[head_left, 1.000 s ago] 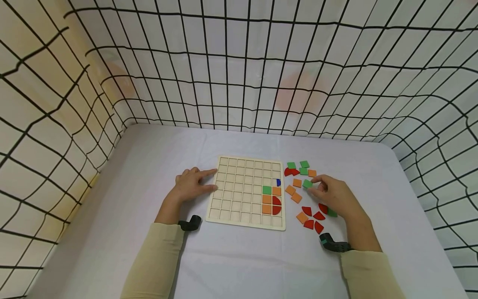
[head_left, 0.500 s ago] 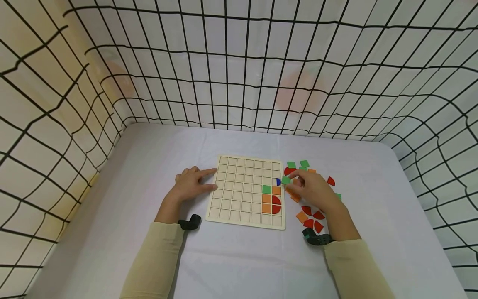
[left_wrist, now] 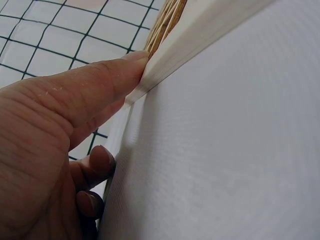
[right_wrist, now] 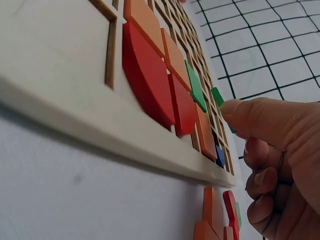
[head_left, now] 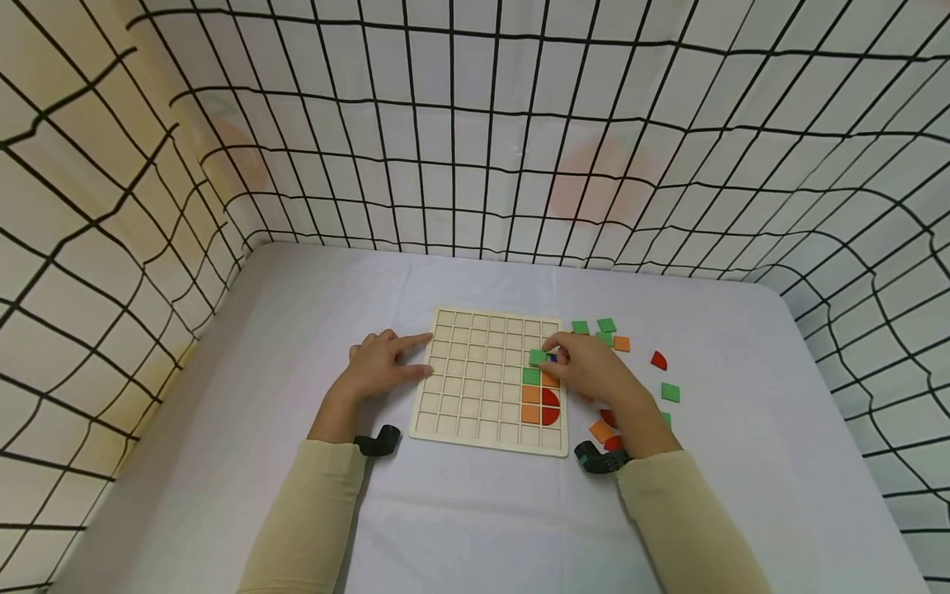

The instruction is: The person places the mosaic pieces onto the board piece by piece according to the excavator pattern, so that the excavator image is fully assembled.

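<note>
A square wooden grid board [head_left: 486, 446] lies on the white-covered table. My left hand [head_left: 377, 365] rests at its left edge, index finger and thumb stretched out and touching the rim; in the left wrist view the straight thumb [left_wrist: 107, 82] lies along the wooden edge. Between thumb and index finger, my right hand [head_left: 597, 370] pinches a green square tile [head_left: 538, 357] over the board's right side, tilted in the right wrist view. Just below it, a green tile [head_left: 531, 376] sits in a cell, with orange tiles [head_left: 530, 404] and red rounded pieces [head_left: 550, 406] nearby. A blue piece [right_wrist: 220, 156] is partly hidden in the head view.
Loose green tiles [head_left: 606, 325], an orange tile [head_left: 622, 344] and a red quarter-round piece [head_left: 659, 360] lie right of the board. More pieces are partly covered by my right arm. Black wire mesh [head_left: 475, 140] encloses the table's back and sides.
My right hand has carried the pinched green tile leftward from among the loose pieces to over the board, uncovering pieces at the right. The left hand has stayed in place.
</note>
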Action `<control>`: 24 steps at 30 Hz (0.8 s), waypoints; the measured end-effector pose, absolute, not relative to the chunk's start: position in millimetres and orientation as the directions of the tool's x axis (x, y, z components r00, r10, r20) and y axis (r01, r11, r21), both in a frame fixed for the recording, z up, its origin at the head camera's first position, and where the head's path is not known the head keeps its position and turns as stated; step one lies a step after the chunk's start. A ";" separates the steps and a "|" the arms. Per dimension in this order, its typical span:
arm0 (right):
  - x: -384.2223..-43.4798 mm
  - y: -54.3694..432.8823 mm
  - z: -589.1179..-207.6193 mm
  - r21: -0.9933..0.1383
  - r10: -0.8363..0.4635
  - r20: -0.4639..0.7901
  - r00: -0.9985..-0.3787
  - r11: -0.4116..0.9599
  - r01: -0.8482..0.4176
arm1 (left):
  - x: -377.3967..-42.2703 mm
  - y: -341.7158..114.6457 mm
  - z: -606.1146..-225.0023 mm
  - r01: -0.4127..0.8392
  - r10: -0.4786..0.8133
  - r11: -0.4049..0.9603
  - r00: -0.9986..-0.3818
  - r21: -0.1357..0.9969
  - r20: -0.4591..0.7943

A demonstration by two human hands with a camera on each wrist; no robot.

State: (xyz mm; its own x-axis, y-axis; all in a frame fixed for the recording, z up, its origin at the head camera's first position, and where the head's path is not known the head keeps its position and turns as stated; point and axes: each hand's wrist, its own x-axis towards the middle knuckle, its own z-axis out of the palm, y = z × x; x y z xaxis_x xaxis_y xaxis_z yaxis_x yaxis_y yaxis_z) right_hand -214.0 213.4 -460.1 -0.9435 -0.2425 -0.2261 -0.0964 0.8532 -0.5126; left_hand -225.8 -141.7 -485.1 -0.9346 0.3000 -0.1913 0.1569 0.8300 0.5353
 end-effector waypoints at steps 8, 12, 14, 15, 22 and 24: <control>-216.8 207.0 -459.6 -0.527 -0.265 -0.264 -0.928 0.845 -0.091 | -225.8 -141.6 -485.7 0.157 0.302 0.831 -0.933 0.534 -0.195; -216.9 205.9 -459.4 -0.518 -0.265 -0.262 -0.928 0.850 -0.096 | -225.9 -141.3 -485.0 0.153 0.299 0.832 -0.934 0.533 -0.198; -216.6 205.3 -459.3 -0.507 -0.259 -0.263 -0.929 0.857 -0.095 | -226.0 -141.3 -484.8 0.153 0.299 0.832 -0.933 0.533 -0.199; -216.4 205.2 -459.2 -0.504 -0.258 -0.262 -0.930 0.858 -0.095 | -225.9 -141.4 -484.8 0.154 0.299 0.832 -0.933 0.533 -0.199; -216.9 213.0 -461.5 -0.527 -0.231 -0.266 -0.936 0.848 -0.059 | -225.9 -141.5 -484.7 0.156 0.300 0.830 -0.934 0.535 -0.193; -218.6 221.4 -462.5 -0.539 -0.181 -0.256 -0.950 0.842 -0.016 | -225.8 -141.1 -484.6 0.156 0.300 0.830 -0.934 0.535 -0.192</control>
